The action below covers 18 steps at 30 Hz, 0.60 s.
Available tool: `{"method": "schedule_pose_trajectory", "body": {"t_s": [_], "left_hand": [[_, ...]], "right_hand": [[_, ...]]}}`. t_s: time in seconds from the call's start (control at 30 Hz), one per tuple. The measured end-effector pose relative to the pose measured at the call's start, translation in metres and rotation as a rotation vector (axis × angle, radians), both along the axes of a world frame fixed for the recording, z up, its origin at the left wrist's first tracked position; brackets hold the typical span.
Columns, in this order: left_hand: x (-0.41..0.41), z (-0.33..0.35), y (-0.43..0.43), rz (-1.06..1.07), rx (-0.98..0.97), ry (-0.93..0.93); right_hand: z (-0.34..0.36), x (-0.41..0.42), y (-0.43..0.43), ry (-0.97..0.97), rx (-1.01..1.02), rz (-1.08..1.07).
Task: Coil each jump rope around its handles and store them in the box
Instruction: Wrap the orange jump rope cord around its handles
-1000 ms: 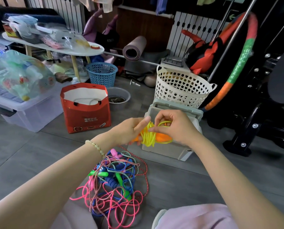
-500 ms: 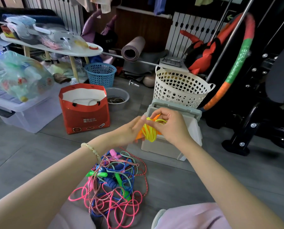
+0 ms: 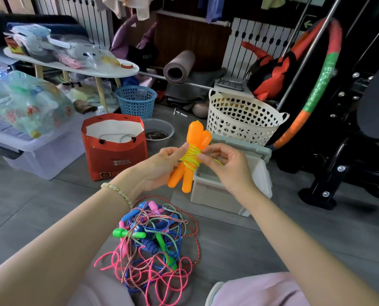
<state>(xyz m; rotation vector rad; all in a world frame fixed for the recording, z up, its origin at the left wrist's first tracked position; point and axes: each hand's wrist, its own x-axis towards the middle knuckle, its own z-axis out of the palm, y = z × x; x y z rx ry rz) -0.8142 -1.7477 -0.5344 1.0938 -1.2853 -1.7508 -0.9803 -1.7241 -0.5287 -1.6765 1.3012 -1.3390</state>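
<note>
Orange handles (image 3: 189, 157), yellow rope (image 3: 190, 156), red bag (image 3: 115, 155)

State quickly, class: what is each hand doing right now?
Left hand: grips the orange handles.
Right hand: pinches the yellow rope wound round them.

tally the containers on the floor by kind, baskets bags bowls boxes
baskets: 2, blue basket and white basket
bags: 1, red paper bag
bowls: 1, grey bowl
boxes: 2, white box and clear bin
total: 6
</note>
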Motion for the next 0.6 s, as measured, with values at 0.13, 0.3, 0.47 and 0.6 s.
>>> {"method": "schedule_pose_trajectory", "body": {"t_s": [0.13,0.3,0.47,0.6], "left_hand": [[0.008,0.008,0.004,-0.155,0.056,-0.002],[0.005,0.007,0.009,-0.156,0.033,0.113],[0.0,0.01,0.007,0.02,-0.148,0.033],[-0.005,0.006,0.005,0.116,-0.203,-0.052]], "right_hand": [[0.004,-0.004,0.002,-0.014,0.029,0.084],[0.006,-0.006,0.0,-0.031,0.08,0.108],[0.006,0.001,0.002,-0.05,0.105,0.186],[0.008,0.003,0.002,-0.054,0.043,0.059]]}}
